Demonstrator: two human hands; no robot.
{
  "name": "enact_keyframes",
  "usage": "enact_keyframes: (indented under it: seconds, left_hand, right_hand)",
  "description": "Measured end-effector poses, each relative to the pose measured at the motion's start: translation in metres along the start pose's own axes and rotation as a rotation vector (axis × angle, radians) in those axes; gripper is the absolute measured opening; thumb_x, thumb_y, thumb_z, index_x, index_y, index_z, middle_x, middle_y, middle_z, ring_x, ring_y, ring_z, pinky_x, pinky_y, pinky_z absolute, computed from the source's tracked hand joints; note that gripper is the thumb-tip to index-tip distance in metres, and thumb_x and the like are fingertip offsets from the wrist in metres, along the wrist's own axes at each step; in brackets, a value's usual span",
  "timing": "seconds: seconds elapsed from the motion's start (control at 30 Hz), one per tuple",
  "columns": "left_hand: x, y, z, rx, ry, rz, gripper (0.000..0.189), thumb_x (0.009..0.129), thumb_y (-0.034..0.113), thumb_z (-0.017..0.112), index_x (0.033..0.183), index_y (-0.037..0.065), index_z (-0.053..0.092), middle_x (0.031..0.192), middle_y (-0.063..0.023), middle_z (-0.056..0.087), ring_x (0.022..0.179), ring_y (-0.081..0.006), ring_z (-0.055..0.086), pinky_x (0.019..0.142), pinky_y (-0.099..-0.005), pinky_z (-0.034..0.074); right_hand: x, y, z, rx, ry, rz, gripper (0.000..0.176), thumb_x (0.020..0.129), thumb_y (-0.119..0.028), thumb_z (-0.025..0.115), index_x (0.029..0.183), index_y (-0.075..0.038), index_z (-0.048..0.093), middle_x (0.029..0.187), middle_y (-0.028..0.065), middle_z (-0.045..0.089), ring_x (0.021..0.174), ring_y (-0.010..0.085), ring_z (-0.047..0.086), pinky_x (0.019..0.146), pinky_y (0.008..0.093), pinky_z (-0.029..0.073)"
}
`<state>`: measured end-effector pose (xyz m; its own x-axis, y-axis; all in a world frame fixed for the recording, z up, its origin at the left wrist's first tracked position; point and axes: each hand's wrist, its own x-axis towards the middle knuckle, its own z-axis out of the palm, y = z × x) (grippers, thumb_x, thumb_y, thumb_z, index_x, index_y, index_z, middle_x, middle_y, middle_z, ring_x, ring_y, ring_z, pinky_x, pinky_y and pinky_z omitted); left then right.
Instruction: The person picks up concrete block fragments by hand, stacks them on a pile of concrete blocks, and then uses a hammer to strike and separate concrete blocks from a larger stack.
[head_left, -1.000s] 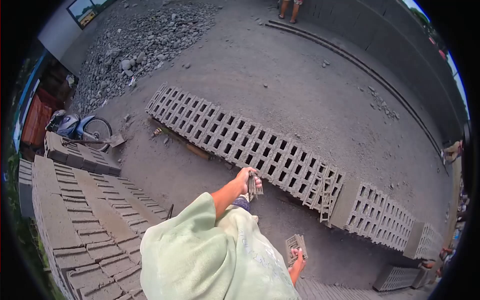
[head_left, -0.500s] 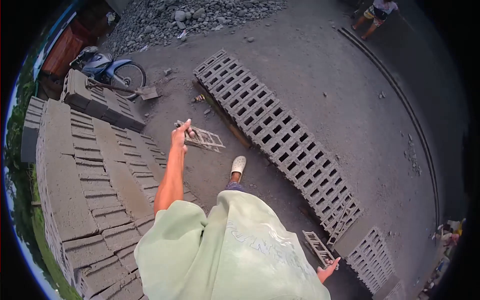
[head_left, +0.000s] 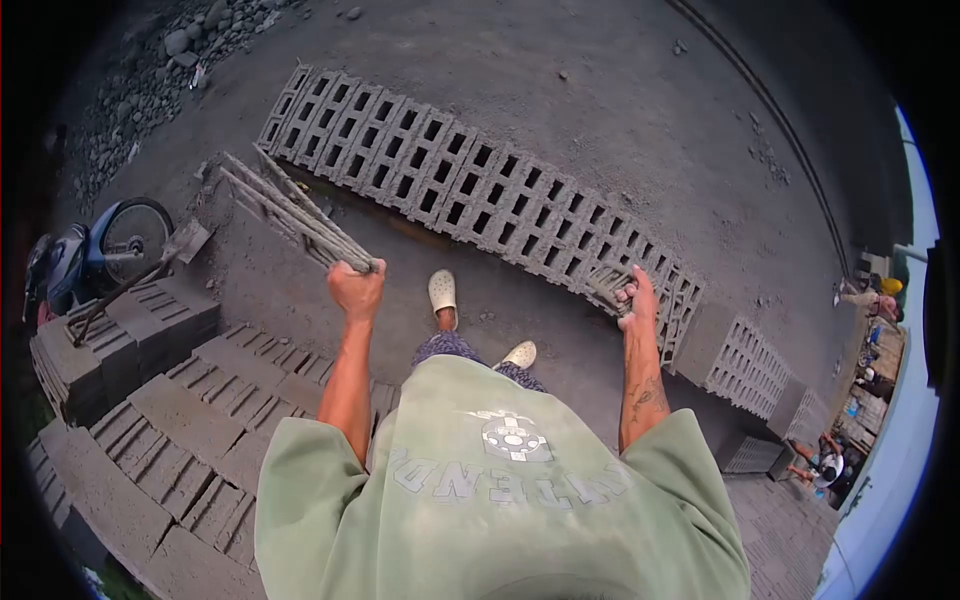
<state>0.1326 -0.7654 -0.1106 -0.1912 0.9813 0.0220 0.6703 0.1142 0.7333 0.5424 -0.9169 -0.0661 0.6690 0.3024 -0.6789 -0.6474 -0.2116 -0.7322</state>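
Observation:
My left hand (head_left: pixel 357 285) is closed round the near end of flat, ladder-like frames (head_left: pixel 290 212), gritty and grey, which reach out to the far left over the ground. On the other side, my right hand (head_left: pixel 637 300) grips another ladder-like frame (head_left: pixel 608 283), seen nearly end on. This frame overlaps the near edge of a long row of hollow concrete blocks (head_left: pixel 455 190) set side by side with their holes facing up. Part of each held frame is hidden behind the fingers.
Stacked concrete blocks (head_left: pixel 190 405) rise at my left, with a shovel (head_left: pixel 130 285) lying on a farther stack. Beyond stands a motorcycle (head_left: pixel 85 255) near a gravel pile (head_left: pixel 125 105). More hollow blocks (head_left: pixel 750 365) continue to the right, where people (head_left: pixel 828 465) are visible.
The view has turned toward the right. My right hand has come up and forward with its frame to the block row. My left hand's frames have swung to point away from me.

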Motion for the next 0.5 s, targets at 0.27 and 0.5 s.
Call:
enact_keyframes:
  seconds: [0.27,0.5]
  left_hand:
    - [-0.086,0.052,0.053,-0.739,-0.639,-0.542,0.012,0.068,0.008,0.065,0.063,0.001,0.057,0.053,-0.0055,0.055,0.049,-0.0092,0.051,0.045,-0.0260,0.039]
    - [0.030,-0.105,-0.096,-1.289,0.035,-1.117,0.026,0.067,-0.002,0.065,0.062,0.013,0.044,0.051,0.0034,0.039,0.042,-0.0088,0.038,0.049,-0.0239,0.040]
  right_hand:
    - [-0.033,-0.015,0.122,-1.011,-0.646,-0.053,0.026,0.074,-0.019,0.070,0.058,-0.007,0.053,0.051,0.0003,0.049,0.043,0.0105,0.048,0.042,0.0247,0.035]
    - [0.027,-0.077,-0.032,-0.585,-0.109,0.038,0.014,0.079,-0.018,0.065,0.075,-0.010,0.053,0.052,-0.0014,0.047,0.041,0.0095,0.043,0.041,0.0237,0.037]
